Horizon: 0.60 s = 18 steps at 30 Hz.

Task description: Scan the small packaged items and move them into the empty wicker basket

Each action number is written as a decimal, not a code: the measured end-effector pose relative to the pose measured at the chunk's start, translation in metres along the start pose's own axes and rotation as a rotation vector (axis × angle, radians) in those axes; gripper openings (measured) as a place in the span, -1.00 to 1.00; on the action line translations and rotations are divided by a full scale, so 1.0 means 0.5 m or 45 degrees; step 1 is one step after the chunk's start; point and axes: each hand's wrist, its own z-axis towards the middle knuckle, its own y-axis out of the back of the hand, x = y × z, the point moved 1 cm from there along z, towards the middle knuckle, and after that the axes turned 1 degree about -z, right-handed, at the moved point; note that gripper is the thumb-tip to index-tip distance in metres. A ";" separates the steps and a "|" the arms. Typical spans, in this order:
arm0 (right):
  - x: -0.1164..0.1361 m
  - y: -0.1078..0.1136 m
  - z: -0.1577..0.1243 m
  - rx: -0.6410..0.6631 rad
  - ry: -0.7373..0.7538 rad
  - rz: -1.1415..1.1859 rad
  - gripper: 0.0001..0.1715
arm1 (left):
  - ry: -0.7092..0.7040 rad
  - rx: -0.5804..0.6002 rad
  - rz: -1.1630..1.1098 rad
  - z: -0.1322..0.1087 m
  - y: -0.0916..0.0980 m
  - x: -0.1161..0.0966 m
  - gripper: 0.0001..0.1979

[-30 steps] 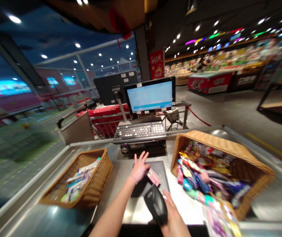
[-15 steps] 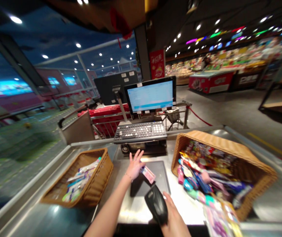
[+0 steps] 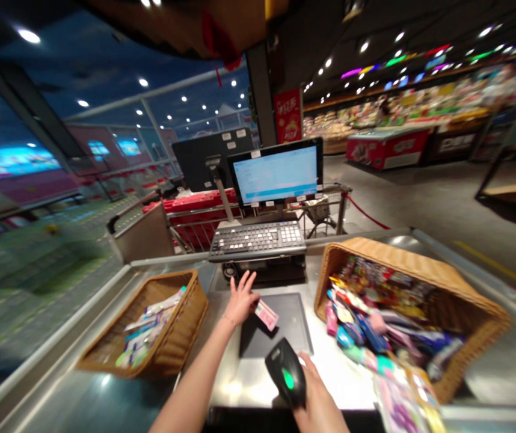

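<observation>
Between the thumb and finger of my left hand (image 3: 240, 302) is the edge of a small pink-and-white packet (image 3: 267, 316), its other fingers spread. The packet is tilted above a dark grey plate (image 3: 294, 313) set in the metal counter; its exact kind is too blurred to tell. My right hand (image 3: 319, 394) is wrapped around a black barcode scanner (image 3: 280, 361), which has a green light glowing on its top. The scanner's head faces toward the packet, a short gap away.
A wicker basket (image 3: 168, 337) with several packaged items stands at left. On the right, a tipped wicker basket (image 3: 469, 288) spills colourful packages (image 3: 375, 361) onto the counter. A keyboard (image 3: 258, 240) and a lit monitor (image 3: 278, 171) stand behind the plate, with metal carts beyond.
My left hand and the pink packet have shifted slightly left and up. A green light now shows on the scanner, which has hardly moved.
</observation>
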 end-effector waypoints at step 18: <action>-0.061 -0.048 0.045 0.005 0.156 -0.046 -0.32 | 0.038 -0.065 0.038 -0.009 0.030 0.013 -0.82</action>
